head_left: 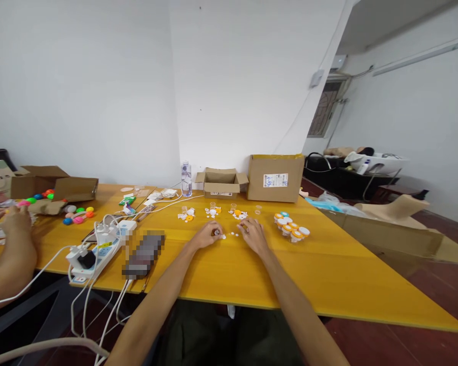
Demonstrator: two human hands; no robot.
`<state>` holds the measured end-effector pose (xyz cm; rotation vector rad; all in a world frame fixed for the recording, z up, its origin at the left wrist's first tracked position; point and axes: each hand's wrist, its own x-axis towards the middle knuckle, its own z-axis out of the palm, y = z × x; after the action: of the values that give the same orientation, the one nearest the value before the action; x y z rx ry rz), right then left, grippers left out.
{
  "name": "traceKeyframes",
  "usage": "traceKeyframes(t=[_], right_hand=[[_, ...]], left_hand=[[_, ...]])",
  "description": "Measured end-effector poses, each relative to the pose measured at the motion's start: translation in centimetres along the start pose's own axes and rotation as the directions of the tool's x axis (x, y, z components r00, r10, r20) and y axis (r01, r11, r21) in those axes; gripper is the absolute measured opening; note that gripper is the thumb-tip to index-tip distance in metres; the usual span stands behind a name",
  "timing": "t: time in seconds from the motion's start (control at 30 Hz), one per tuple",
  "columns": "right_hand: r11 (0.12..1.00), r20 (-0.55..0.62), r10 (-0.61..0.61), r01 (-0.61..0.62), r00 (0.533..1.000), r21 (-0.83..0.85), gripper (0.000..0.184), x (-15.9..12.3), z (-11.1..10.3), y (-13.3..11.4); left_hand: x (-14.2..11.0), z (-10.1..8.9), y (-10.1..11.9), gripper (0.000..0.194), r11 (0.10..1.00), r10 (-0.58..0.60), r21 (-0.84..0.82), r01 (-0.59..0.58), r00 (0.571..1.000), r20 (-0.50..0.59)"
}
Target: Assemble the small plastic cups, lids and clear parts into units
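Observation:
My left hand (206, 235) rests on the wooden table, fingers curled into a pinch around something small that I cannot make out. Opposite it, my right hand (254, 235) has its fingertips close together, and whether anything sits between them is unclear. Small white pieces (233, 234) lie on the wood between the hands. Beyond them are groups of small white and yellow plastic parts (237, 214) with clear little cups (258, 209). To the right of my right hand stands a cluster of white plastic pieces with yellow, white and blue round tops (292, 226).
An open cardboard box (221, 189), a larger box (274, 185) and a water bottle (186, 179) stand along the wall. Left of me lie a phone (144, 255), a power strip (110, 249) and cables. Another person's arm (17, 244) works near coloured balls (78, 216).

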<state>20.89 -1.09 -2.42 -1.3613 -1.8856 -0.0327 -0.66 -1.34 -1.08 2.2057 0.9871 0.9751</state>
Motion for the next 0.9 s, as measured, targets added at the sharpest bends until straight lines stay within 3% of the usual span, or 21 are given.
traceKeyframes(t=[0.2,0.5,0.67,0.9], right_hand=[[0.998,-0.026,-0.054,0.055,0.998,0.034,0.017,-0.1,0.4,0.1],[0.98,-0.117,0.194,-0.188,0.974,0.059,0.022,0.3,1.0,2.4],[0.969,-0.059,0.215,-0.206,0.975,0.137,0.028,0.4,1.2,3.0],[0.959,0.044,0.233,-0.237,0.972,0.154,0.032,0.3,0.7,2.0]], left_hand=[[0.1,0.1,0.0,0.008,1.0,-0.01,-0.014,0.01,1.0,0.001],[0.2,0.5,-0.2,0.011,0.998,-0.019,-0.053,0.019,1.0,0.0],[0.5,0.9,-0.1,0.009,0.999,-0.038,-0.034,0.038,0.999,0.006],[0.8,1.7,0.8,0.011,0.999,-0.036,-0.023,0.035,0.999,-0.036]])
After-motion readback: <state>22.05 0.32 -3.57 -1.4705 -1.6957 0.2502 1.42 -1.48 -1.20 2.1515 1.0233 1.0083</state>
